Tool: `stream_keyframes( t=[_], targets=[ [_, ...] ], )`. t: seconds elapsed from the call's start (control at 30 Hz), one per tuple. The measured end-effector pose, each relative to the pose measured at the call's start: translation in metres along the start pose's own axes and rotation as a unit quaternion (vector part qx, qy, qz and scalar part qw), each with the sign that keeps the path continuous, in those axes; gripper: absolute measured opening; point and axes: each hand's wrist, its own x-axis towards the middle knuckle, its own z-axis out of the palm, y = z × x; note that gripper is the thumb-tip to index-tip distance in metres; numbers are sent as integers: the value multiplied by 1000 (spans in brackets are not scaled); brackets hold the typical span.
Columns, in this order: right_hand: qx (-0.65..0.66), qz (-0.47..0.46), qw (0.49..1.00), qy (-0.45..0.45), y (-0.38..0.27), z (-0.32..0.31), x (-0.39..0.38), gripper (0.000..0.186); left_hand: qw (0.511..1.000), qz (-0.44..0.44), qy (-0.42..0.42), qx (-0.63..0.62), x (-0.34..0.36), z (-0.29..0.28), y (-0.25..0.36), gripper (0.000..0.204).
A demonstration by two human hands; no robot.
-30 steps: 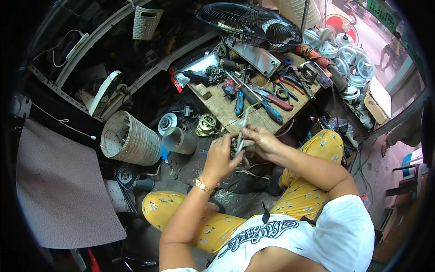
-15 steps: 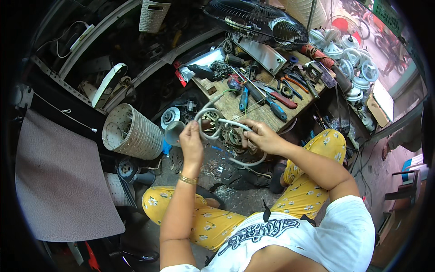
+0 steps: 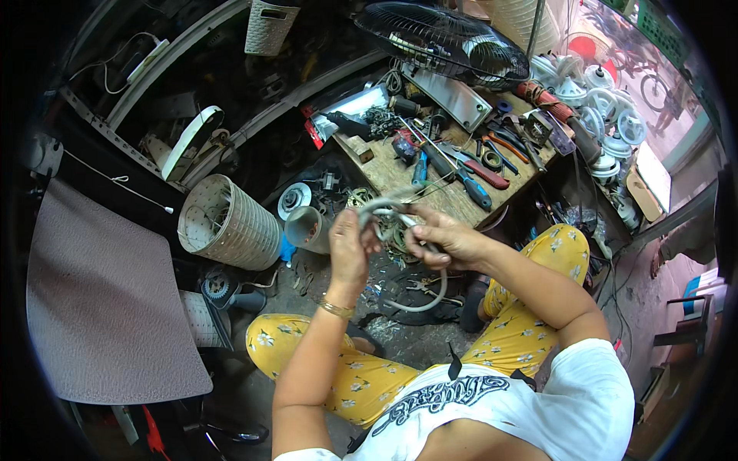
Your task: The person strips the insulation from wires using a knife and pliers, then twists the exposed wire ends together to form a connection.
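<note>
Head view: I sit with my knees spread, both hands held over the floor on the near side of a wooden workbench (image 3: pixel 377 165). My left hand (image 3: pixel 350 244) is closed on a looped grey cable (image 3: pixel 378 205), its coils partly blurred. My right hand (image 3: pixel 446 240) pinches the same cable between thumb and fingers, just to the right; the hands are near each other but apart, with the cable bridging them. One length drops below my right hand and curves back to the left; I cannot tell whether it touches the floor.

On the bench's right half lie a blue-handled screwdriver (image 3: pixel 473 190), a red-handled tool (image 3: pixel 488 175) just beyond it and a roll of black tape (image 3: pixel 492 159). A black fan grille (image 3: pixel 446 42) sits at the far side. To the left of my left hand stands a translucent bucket (image 3: pixel 306 229), with a white slatted basket (image 3: pixel 244 230) further left. A gold bracelet (image 3: pixel 336 309) circles my left wrist.
</note>
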Motion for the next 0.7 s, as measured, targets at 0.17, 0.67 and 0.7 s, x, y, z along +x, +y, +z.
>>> stream_keyframes(
  t=[0.17, 0.67, 0.7],
  targets=[
    [-157, 26, 986, 56, -5, -6, 8, 51, 995, 19, -96, 25, -5, 8, -5, 37],
    [-383, -190, 904, -21, -36, -12, -2, 32, 991, -68, -65, -91, 10, 8, -3, 43],
    [-399, -166, 900, -51, -35, -13, -3, 32, 990, -73, -49, -109, 10, 10, -2, 44]
  ],
)
